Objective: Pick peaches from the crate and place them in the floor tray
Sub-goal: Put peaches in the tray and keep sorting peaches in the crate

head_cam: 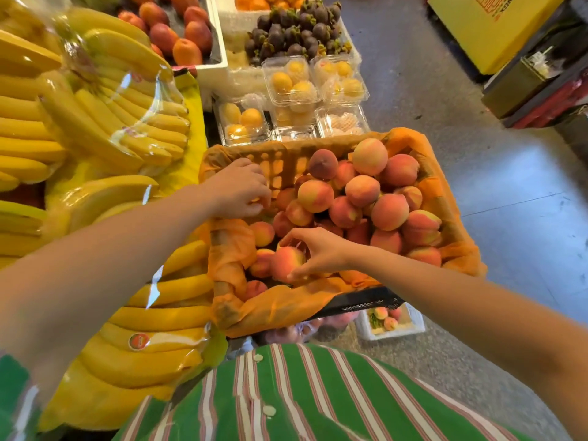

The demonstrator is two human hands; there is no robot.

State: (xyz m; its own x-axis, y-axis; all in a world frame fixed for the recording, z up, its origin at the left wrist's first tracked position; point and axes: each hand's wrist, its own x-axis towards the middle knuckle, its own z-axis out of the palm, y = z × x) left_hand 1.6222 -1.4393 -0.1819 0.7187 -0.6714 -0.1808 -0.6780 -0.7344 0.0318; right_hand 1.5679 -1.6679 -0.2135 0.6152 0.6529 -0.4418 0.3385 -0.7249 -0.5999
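At a fruit stall, a person in a green striped shirt bends over a black plastic crate (366,302) lined with orange wrapping (280,303). Bagged bananas (95,122) lie along its left side and clear boxes of yellow fruit (292,81) sit beyond its far edge. The peaches (389,211) are heaped high against the crate's far and right sides and thin to a loose layer toward its near left corner. On the ground below the near right corner sits a white floor tray (366,332) with a few peaches in it. Most of the fruit appears yet to be shifted.

The left hand (237,189) is lowered just inside the crate's left edge, fingers curled down among the fruit. Whether they have hold of a peach cannot be told. The right hand (321,253), toward the near left corner, has thumb and fingers wrapped round one pink-and-yellow peach (286,262) that rests against its neighbours.

The fruit looks ripe — light enough for one hand, with a matt skin that should not slip, but soft and quick to bruise. It is probably best cupped round its widest part with spread fingers rather than pinched at the tips, then set down in the tray, not dropped. Taking from the loose low layer seems safer than from the foot of the heap, which could roll.
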